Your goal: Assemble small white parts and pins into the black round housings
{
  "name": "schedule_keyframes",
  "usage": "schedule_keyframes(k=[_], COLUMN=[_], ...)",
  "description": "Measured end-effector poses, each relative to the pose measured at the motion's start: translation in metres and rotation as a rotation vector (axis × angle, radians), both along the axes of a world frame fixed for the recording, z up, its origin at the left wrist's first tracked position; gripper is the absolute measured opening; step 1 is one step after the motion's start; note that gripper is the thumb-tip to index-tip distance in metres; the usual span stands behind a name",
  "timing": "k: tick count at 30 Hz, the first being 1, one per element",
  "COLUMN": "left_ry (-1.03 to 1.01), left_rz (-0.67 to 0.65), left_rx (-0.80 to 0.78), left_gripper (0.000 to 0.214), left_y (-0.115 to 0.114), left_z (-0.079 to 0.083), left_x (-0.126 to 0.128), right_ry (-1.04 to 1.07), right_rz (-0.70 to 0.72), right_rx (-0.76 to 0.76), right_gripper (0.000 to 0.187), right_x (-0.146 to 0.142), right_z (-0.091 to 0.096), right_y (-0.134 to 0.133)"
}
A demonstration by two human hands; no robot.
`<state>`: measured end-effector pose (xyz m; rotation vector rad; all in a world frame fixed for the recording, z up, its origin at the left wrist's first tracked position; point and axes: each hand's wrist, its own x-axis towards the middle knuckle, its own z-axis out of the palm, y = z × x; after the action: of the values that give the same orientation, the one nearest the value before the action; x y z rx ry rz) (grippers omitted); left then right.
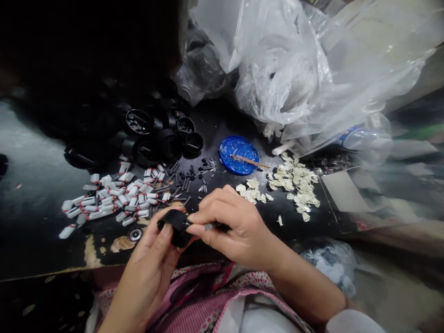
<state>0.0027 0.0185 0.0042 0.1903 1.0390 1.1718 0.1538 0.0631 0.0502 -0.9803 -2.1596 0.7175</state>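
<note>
My left hand [157, 249] is wrapped round a black round plastic housing [175, 226] at the table's front edge, thumb on its near side. Against the housing's right side, the fingertips of my right hand [225, 222] are pinched together. A small dark part shows between them, mostly covered by the fingers, and its kind cannot be made out. Just beyond my hands lie several small black springs [161, 188] and tiny metal pins. A pile of white cylinders with red bands [118, 199] spreads to the left. Close to my left hand is a metal-centred ring [135, 234].
More black housings [147, 150] stand at the back left. A blue lid [239, 155] with grease and a thin stick [253, 161] sits in the middle. Cream-coloured flat pieces [294, 178] lie to the right. Clear plastic bags [284, 69] bulge over the back of the table.
</note>
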Motion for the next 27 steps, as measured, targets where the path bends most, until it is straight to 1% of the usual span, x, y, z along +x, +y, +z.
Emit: schedule_keyframes(k=[3,7,13,18,20,22,23,26,27], left_ry=[0.064,0.14,0.066,0.066,0.045,0.026,0.022,0.014,0.007], left_rz=[-0.012,-0.012,0.03,0.003,-0.011,-0.033,-0.058,-0.176,-0.212], left_rx=[0.023,0.06,0.046,0.046,0.023,-0.007,-0.012,0.014,0.026], left_gripper=[0.019,0.018,0.019,0.015,0.016,0.019,0.02,0.024,0.024], left_y=[0.0,-0.001,0.001,0.001,0.0,0.0,0.0,0.0,0.0], left_z=[0.0,0.0,0.001,0.004,0.005,0.006,0.006,0.007,0.007], left_x=[-0.003,-0.004,-0.002,0.0,-0.002,-0.005,-0.007,-0.011,-0.012], right_ry=[-0.033,-0.048,-0.019,-0.033,0.007,0.095,0.145,0.251,0.262], right_rz=[0.016,-0.05,-0.075,-0.042,-0.016,-0.007,-0.01,0.003,0.007], right_rx=[0.029,0.044,0.027,-0.008,-0.047,-0.155,-0.251,-0.612,-0.693], right_gripper=[0.003,0.002,0.002,0.001,0.001,0.004,0.006,0.012,0.014], right_x=[0.001,0.001,0.0,-0.001,-0.001,-0.001,-0.001,0.0,0.0], right_z=[0.0,0.0,0.002,0.0,0.002,0.005,0.007,0.012,0.013], right_y=[-0.001,-0.002,-0.004,-0.003,-0.003,-0.003,-0.003,-0.002,-0.003])
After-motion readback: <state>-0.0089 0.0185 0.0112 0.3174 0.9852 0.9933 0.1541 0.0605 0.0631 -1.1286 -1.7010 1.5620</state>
